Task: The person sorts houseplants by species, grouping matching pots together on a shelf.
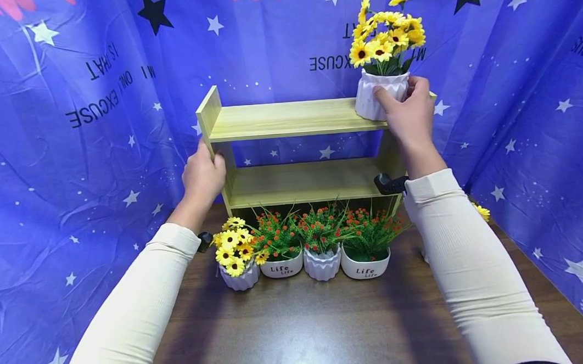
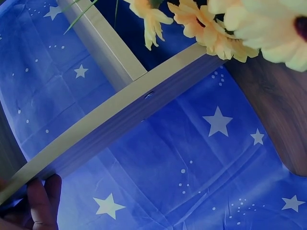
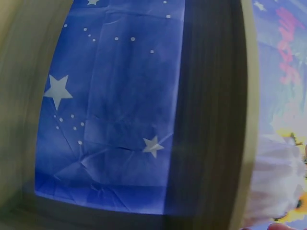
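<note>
A white fluted pot of yellow artificial sunflowers (image 1: pixel 380 40) is at the right end of the top shelf. My right hand (image 1: pixel 410 112) grips this pot (image 1: pixel 370 95), thumb in front and fingers round its right side. In the right wrist view the white pot (image 3: pixel 276 179) shows at the right edge, beyond the shelf board. My left hand (image 1: pixel 203 173) holds the left side panel of the light wooden shelf rack (image 1: pixel 288 119). The left wrist view shows the left fingers (image 2: pixel 43 201) against that panel's edge (image 2: pixel 105 115).
Before the rack stand a pot of yellow flowers (image 1: pixel 240 275), two white "Life" planters (image 1: pixel 365 269) with red-flowered greenery, and a fluted pot (image 1: pixel 322 265) between them. Another yellow flower (image 1: pixel 481 211) shows behind the right sleeve. A blue star-patterned curtain (image 1: pixel 275 51) surrounds the brown table (image 1: pixel 299 324).
</note>
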Demonstrator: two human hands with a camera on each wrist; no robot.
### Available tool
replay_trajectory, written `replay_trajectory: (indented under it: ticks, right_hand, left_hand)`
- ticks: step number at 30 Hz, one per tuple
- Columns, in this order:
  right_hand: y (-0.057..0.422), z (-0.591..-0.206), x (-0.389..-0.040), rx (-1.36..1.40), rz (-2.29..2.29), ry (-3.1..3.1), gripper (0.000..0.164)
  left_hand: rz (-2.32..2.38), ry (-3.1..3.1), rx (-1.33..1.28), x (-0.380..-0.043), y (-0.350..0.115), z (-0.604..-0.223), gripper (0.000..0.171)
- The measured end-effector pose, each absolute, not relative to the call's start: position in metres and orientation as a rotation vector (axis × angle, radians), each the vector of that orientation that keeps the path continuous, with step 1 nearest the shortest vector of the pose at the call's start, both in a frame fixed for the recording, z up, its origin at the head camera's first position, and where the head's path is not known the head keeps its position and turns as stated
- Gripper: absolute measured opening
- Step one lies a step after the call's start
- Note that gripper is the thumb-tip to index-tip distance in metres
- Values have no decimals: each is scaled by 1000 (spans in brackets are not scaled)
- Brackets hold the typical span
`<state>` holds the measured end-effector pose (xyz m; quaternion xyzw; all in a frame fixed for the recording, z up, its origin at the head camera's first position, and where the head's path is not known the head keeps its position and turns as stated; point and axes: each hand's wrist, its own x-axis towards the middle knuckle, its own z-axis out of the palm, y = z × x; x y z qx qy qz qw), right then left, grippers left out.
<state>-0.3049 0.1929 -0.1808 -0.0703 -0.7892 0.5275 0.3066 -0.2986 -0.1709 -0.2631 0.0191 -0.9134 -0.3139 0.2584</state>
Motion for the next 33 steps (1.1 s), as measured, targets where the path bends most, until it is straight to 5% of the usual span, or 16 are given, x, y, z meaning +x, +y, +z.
replay_trajectory:
  ticks: [15,33]
  right_hand:
    - [224,-236,-237,-35,1375,-1976,63]
    - [275,-338,-181,-249,1317,-1955,56]
  left_hand:
    - [-864,-2464,61,-299,-171,-267,44]
    - [-852,-2472,63,-297,-169,-263,43]
